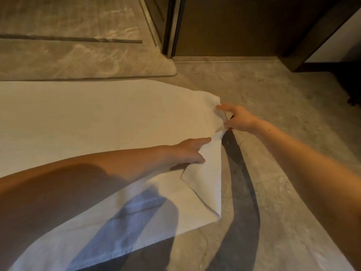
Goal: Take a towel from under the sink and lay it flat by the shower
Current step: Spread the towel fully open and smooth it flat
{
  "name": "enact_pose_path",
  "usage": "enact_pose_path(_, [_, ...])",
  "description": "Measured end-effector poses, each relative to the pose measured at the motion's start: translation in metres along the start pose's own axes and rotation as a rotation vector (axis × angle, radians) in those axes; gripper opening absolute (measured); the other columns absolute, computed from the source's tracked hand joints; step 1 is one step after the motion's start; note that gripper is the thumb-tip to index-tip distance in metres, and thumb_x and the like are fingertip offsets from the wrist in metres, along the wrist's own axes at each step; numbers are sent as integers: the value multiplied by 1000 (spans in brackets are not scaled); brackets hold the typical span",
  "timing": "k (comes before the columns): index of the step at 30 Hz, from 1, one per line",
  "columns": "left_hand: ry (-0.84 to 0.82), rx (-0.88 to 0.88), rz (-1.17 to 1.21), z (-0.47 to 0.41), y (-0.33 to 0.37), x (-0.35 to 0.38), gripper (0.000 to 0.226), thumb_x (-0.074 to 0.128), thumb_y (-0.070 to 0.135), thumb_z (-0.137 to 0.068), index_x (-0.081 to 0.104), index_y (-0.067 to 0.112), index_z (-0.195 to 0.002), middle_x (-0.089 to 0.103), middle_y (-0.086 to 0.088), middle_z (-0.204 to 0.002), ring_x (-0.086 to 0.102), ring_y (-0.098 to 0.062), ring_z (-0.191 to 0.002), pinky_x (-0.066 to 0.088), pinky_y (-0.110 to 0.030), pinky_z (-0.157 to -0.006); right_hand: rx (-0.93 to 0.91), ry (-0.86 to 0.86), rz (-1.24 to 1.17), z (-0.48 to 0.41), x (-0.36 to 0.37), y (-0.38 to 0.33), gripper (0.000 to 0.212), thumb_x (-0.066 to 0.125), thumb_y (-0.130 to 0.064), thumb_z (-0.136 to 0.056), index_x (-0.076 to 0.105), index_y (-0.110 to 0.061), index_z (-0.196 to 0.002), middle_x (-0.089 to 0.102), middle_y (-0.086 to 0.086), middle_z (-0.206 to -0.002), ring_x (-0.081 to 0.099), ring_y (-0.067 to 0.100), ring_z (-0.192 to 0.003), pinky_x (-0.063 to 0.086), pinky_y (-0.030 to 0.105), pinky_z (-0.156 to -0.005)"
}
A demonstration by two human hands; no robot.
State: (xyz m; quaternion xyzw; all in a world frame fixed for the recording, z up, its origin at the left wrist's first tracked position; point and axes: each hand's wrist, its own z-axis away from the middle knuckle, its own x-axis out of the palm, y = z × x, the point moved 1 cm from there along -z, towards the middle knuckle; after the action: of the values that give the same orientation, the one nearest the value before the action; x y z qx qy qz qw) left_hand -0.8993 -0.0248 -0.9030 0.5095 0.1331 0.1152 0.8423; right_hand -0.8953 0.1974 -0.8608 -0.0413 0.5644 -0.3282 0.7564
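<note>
Right hand (238, 118): I am pinching the far right corner of the white towel (88, 118) between forefinger and thumb, and the cloth is bunching slightly at that point. Left hand (187, 151): I am reaching across the towel from the left and laying this hand on the cloth near its right-hand edge, with forefinger and thumb stretched out straight and spread apart, not curled. This hand is touching the top of a triangular flap (205, 184), where the towel's near right corner is lying folded back over the cloth. The two hands are sitting near each other but are not touching. The towel is lying spread out on the grey stone-look floor (273, 94), with its far long edge running just beside a raised stone step (88, 69) that has a rounded corner. Both bare forearms are casting dark shadows across the near part of the towel and the floor. A dark wooden panel (234, 26) is standing at the far end of the floor
</note>
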Motion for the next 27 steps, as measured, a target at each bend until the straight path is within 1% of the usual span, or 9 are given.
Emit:
enact_pose_path(2, [36, -34, 143, 1, -5, -6, 69, 60, 0, -87, 37, 22, -148, 44, 5, -144, 62, -6, -88, 46, -17, -67, -35, 46, 42, 0, 14, 9, 56, 59, 0, -90, 46, -14, -143, 32, 6, -156, 31, 26, -142, 31, 22, -103])
enact_pose_path(3, [83, -39, 192, 2, -5, -11, 63, 57, -2, -89, 41, 19, -146, 47, 0, -142, 61, -10, -79, 45, -22, -63, -33, 64, 73, 1, 17, 12, 51, 59, -3, -91, 48, -11, -141, 35, 8, -154, 33, 28, -140, 32, 25, -103])
enact_pose_path(4, [142, -28, 180, 6, -7, -17, 57, 54, -3, -90, 45, 17, -143, 50, -5, -140, 61, -14, -80, 47, -27, -67, -18, 76, 110, 1, 20, 13, 48, 59, -3, -91, 51, -8, -138, 39, 10, -151, 39, 33, -136, 38, 31, -100])
enact_pose_path(6, [295, 65, -81, 18, -12, -35, 47, 51, 0, -93, 53, 16, -137, 55, -9, -137, 61, -19, -100, 48, -29, -88, 0, 142, 231, 3, 26, 7, 33, 53, -5, -93, 56, 0, -125, 45, 16, -139, 49, 40, -121, 45, 37, -84])
enact_pose_path(7, [378, 146, -260, 26, -18, -44, 43, 49, 2, -95, 54, 15, -136, 55, -9, -138, 58, -21, -114, 42, -28, -99, -18, 198, 293, 6, 31, 0, 33, 47, -10, -96, 55, 1, -126, 44, 18, -141, 48, 41, -123, 43, 37, -87])
enact_pose_path(10, [501, 317, -821, 49, -49, -68, 46, 41, 13, -101, 40, 14, -147, 36, -6, -155, 31, -26, -142, 18, -30, -115, -180, 270, 318, 21, 67, -36, 47, 37, -25, -103, 40, -4, -145, 28, 16, -157, 26, 34, -143, 21, 39, -116])
enact_pose_path(13, [483, 230, -1149, 63, -82, -80, 56, 30, 34, -103, 16, 21, -155, 9, 3, -163, 4, -20, -150, -1, -38, -120, -277, 247, 250, 39, 123, -79, 52, 33, -31, -104, 30, -11, -151, 22, 10, -160, 14, 29, -148, 13, 40, -119])
enact_pose_path(18, [467, 172, -1186, 65, -105, -83, 58, 22, 44, -102, 3, 28, -155, -1, 8, -163, -7, -16, -150, -9, -38, -119, -197, 231, 226, 56, 175, -96, 57, 20, -39, -104, 10, -17, -156, 7, 1, -163, -1, 21, -150, 1, 41, -122])
enact_pose_path(27, [472, 226, -1169, 60, -102, -90, 58, 25, 44, -102, 10, 28, -155, 4, 7, -163, 0, -17, -150, -6, -36, -119, -186, 257, 294, 52, 182, -89, 61, 13, -45, -101, 6, -20, -156, 6, -2, -164, -3, 17, -150, 0, 39, -122])
